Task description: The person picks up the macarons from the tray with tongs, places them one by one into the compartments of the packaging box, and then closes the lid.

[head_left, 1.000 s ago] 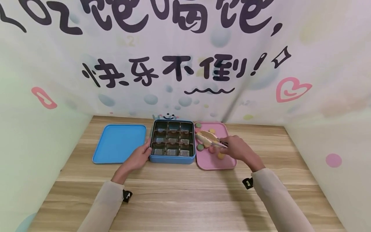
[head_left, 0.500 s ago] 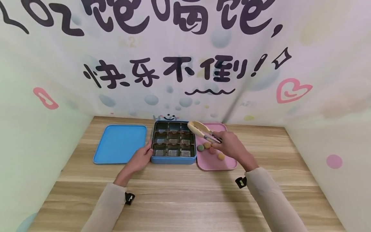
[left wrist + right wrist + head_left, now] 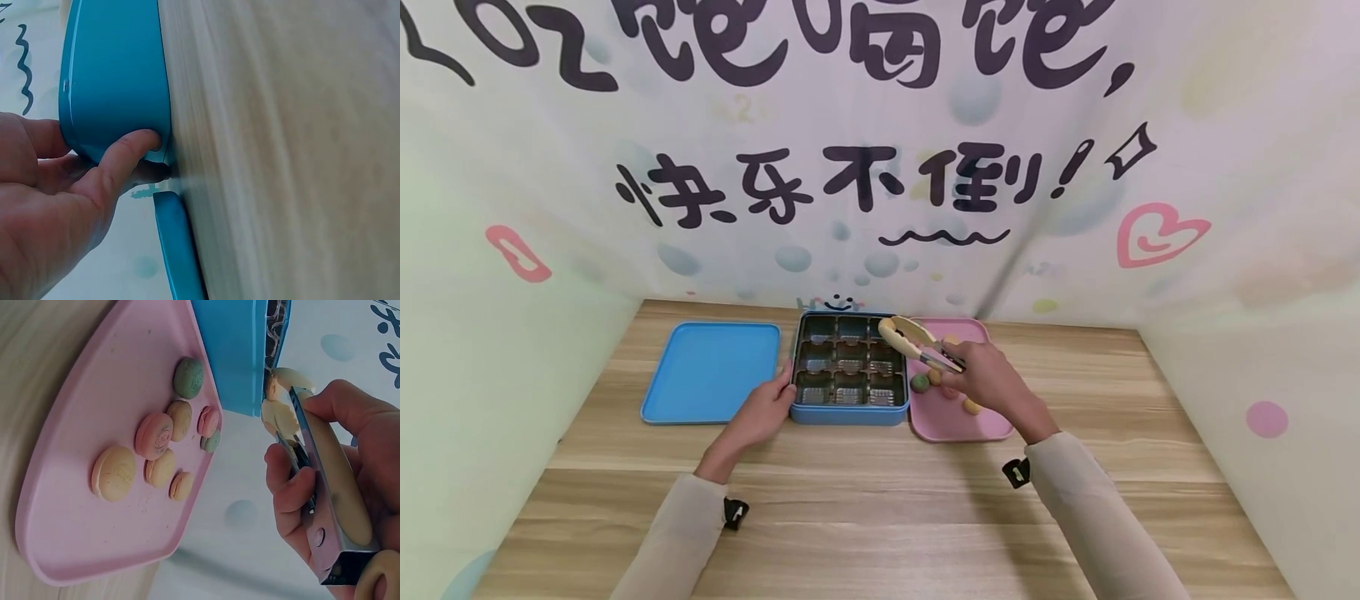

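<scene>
At the left front corner of a blue box (image 3: 850, 415), my left hand (image 3: 763, 411) grips the wall; the thumb presses the blue side in the left wrist view. The box holds a dark plastic insert (image 3: 850, 358) with several square compartments. My right hand (image 3: 992, 379) holds a pair of tongs (image 3: 331, 481) with tan tips. Those tips hang over the box's back right compartment. A small orange-brown thing shows between them in the right wrist view, mostly hidden. Below the right hand, several macarons, among them a green macaron (image 3: 188, 378) and a pink macaron (image 3: 154, 435), lie on a pink tray (image 3: 958, 423).
A blue lid (image 3: 711, 371) lies flat on the wooden table (image 3: 865, 508), left of the box. The pink tray sits against the box's right side. A printed white wall hanging (image 3: 737, 267) stands close behind everything.
The right hand has lifted the tongs off the tray and carried them left over the back right of the box. The left hand keeps its grip on the box.
</scene>
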The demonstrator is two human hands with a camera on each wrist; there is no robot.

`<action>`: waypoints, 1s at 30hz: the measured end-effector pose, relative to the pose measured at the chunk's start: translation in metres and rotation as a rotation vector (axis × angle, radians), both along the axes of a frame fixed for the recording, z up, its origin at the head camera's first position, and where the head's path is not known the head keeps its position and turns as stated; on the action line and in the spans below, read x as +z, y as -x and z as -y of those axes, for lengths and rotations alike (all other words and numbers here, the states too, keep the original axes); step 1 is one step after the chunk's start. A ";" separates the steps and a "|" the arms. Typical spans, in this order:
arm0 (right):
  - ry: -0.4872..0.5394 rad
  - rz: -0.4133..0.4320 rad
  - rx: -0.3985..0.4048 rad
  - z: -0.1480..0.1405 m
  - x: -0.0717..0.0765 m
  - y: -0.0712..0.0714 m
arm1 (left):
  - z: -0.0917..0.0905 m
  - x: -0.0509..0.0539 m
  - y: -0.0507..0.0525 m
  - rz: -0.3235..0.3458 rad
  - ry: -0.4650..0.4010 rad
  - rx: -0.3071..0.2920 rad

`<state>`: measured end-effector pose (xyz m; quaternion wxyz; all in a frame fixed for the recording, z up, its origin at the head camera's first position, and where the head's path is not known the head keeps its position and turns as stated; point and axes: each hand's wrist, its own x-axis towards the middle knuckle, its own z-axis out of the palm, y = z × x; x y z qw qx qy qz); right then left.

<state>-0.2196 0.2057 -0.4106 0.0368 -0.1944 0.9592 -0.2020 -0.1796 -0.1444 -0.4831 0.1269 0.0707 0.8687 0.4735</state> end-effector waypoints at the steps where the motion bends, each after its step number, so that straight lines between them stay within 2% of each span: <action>1: -0.001 -0.004 0.000 0.000 0.000 0.000 | 0.000 0.000 0.000 -0.005 0.006 -0.001; 8: 0.015 -0.033 -0.003 -0.005 -0.002 0.000 | 0.001 0.000 0.000 -0.009 0.015 -0.016; 16: -0.008 -0.080 -0.061 -0.025 -0.010 0.001 | 0.000 0.001 0.000 0.000 0.010 -0.020; 21: -0.027 -0.048 -0.083 -0.037 -0.018 0.001 | 0.001 0.001 0.000 -0.002 0.016 -0.023; 30: -0.097 -0.003 -0.054 -0.039 -0.024 0.002 | 0.000 0.001 0.000 -0.011 0.024 -0.018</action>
